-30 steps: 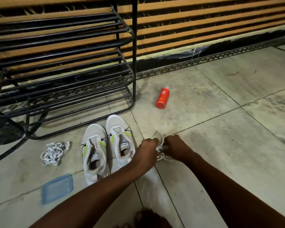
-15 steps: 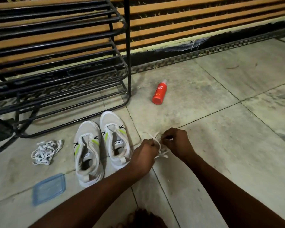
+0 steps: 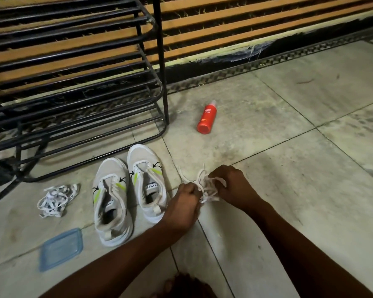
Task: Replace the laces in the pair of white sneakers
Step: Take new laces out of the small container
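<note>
Two white sneakers with green marks stand side by side on the tiled floor, the left sneaker [image 3: 111,201] and the right sneaker [image 3: 148,181], both with no laces in their eyelets. Just right of them I hold a tangled bundle of white laces [image 3: 207,187] between both hands. My left hand [image 3: 184,201] grips its left side and my right hand [image 3: 230,186] pinches its right side, low over the floor. A second loose pile of white laces [image 3: 56,198] lies on the floor to the left of the shoes.
A black metal shoe rack [image 3: 78,87] stands behind the sneakers against a slatted wooden wall. A red bottle [image 3: 206,117] lies on the floor beyond my hands. A blue plastic lid [image 3: 60,249] lies at the near left.
My hands have stayed together at the lace bundle and drawn slightly apart, spreading its loops. The view has shifted a little.
</note>
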A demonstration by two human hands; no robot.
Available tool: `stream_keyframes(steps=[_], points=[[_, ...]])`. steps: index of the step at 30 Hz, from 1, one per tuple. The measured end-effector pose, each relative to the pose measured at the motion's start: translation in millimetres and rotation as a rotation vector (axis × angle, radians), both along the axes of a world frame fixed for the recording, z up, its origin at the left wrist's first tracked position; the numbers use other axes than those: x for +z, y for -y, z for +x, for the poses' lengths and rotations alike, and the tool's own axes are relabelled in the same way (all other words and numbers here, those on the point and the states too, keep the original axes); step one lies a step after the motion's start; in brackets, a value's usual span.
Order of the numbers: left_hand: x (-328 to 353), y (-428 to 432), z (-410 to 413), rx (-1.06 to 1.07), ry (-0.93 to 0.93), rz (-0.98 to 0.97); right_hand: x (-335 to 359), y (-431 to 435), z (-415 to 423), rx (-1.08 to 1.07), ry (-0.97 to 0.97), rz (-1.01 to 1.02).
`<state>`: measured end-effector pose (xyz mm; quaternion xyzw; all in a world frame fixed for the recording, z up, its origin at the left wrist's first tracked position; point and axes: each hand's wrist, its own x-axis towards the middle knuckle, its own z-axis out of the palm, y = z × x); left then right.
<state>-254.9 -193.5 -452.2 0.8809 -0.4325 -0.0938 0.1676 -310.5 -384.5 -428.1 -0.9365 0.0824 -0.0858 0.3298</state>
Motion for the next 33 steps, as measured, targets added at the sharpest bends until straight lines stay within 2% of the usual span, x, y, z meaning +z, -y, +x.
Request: stream_keyframes(steps=[4, 9, 17, 19, 23, 25, 26, 27, 30, 31, 33], points=[[0, 2, 2, -0.019, -0.003, 0.019, -11, 22, -22, 0.001, -0.020, 0.076], [4, 1, 7, 0.010, -0.033, -0.003, -25, 17, -30, 0.107, -0.208, 0.007], [11, 2, 9, -0.001, -0.049, -0.005, -12, 20, -21, -0.049, -0.123, 0.087], [11, 2, 9, 0.001, -0.045, -0.009, -9, 18, -20, -0.085, -0.116, 0.242], [11, 1, 9, -0.027, -0.037, 0.004, -11, -3, -10, -0.237, -0.009, 0.858], [9, -1, 10, -0.024, -0.040, -0.010, -15, -14, -5, -0.269, 0.027, 0.927], [8, -2, 10, -0.016, -0.038, -0.024, -18, -18, -1, -0.282, 0.024, 0.833], [7, -4, 9, -0.005, -0.032, -0.041, -21, -19, 1, -0.270, 0.018, 0.657], [6, -5, 6, 0.089, -0.032, -0.133, -23, -23, 4, -0.070, -0.018, 0.114], [7, -4, 5, 0.137, -0.043, -0.172, -23, -24, 5, -0.017, -0.038, 0.015], [9, 0, 7, 0.198, -0.084, -0.204, -23, -24, 5, -0.003, -0.081, -0.048]])
